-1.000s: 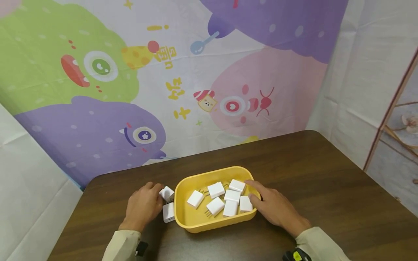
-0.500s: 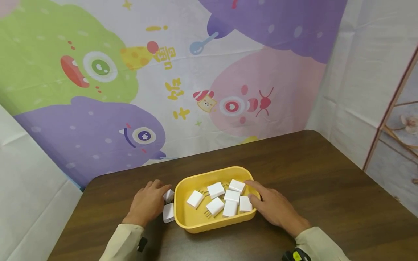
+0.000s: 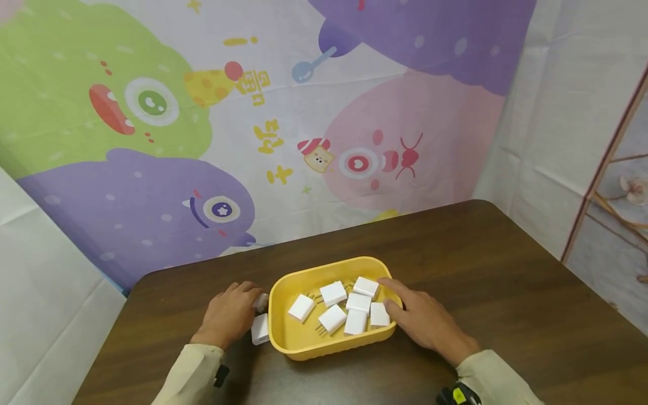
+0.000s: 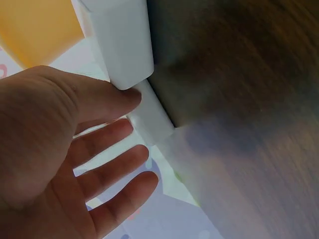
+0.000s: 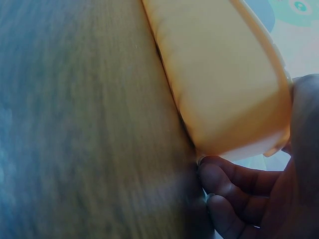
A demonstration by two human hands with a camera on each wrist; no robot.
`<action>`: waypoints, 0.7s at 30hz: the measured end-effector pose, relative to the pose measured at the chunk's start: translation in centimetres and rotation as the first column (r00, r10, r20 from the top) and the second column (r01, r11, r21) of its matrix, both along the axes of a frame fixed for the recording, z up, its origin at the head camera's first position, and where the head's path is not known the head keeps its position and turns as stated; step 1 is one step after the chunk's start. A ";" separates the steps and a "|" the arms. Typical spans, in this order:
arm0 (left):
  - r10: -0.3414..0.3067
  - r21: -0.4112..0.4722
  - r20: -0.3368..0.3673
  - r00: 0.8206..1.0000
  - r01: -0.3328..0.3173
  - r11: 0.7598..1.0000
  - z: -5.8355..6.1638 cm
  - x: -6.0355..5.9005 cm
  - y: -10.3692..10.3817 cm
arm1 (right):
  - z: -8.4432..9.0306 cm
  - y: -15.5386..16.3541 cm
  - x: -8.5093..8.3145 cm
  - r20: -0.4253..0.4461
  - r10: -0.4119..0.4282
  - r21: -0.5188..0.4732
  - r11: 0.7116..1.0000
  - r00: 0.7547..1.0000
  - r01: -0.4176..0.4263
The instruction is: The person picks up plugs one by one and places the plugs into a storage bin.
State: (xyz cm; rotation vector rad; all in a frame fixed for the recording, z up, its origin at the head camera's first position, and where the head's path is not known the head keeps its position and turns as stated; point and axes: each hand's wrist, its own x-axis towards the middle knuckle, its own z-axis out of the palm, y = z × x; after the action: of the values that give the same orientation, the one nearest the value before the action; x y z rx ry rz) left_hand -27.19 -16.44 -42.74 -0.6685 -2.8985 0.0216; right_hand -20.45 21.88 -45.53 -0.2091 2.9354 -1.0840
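A yellow plastic basket (image 3: 298,352) holds several white charger plugs (image 3: 332,319), some with metal prongs showing. Its right end is in my right hand (image 3: 430,319), thumb over the rim; in the right wrist view, curled fingers (image 5: 234,191) lie against the basket's outer end, low by the table. Left of the basket, my left hand (image 3: 228,315) pinches a white charger plug (image 4: 152,117), mostly covered by the hand in the head view. Three of its fingers spread loosely behind. Closer to me, another white charger plug (image 3: 260,329) stands against the basket's left side.
The dark wooden table (image 3: 455,242) extends to both sides of the basket. Behind it hangs a white cloth with cartoon figures (image 3: 283,185). White sheeting (image 3: 547,140) covers the right side.
My left hand has shifted slightly right and over the farther loose charger plug, covering more of it. My right hand and the basket have kept their places.
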 end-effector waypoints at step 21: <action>0.075 -0.021 0.090 0.993 -0.073 0.997 0.2 -0.6 -0.4 | 0.1 -0.1 0.0 0.011 -0.007 0.004 1.000 1.000 0.007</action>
State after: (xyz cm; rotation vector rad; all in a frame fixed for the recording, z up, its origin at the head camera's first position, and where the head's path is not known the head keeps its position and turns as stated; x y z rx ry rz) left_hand -27.80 -16.79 -42.56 -0.5792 -3.0124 0.0269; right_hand -20.46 21.83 -45.38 -0.1923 2.9302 -1.0769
